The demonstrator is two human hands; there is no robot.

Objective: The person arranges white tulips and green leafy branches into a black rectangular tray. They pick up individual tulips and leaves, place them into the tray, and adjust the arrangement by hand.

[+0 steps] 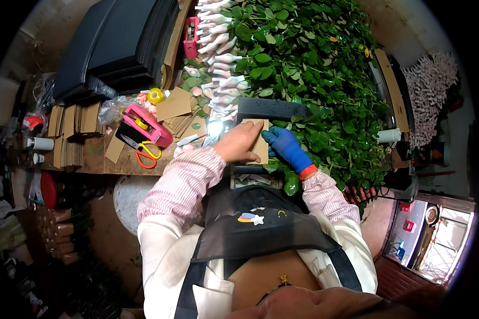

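Note:
A tan cardboard piece [263,148] lies at the near edge of the worktable, in front of my body. My bare left hand [241,142] rests across it, fingers stretched out and thumb apart. At its right edge is my right hand [286,146] in a blue glove, fingers curled together; whatever is between them is hidden. Just beyond the cardboard lies a black ribbed strip [274,108]. Leafy green stems [308,69] fill the table on the right, and a row of white-sleeved flower heads [223,82] runs along their left side.
Left of my hands are scissors with red and yellow handles [146,151], a pink tape dispenser [150,125], cardboard pieces [176,104] and a yellow tape roll [155,95]. Black sheets [125,42] are stacked at far left. A white cup [389,135] stands at right.

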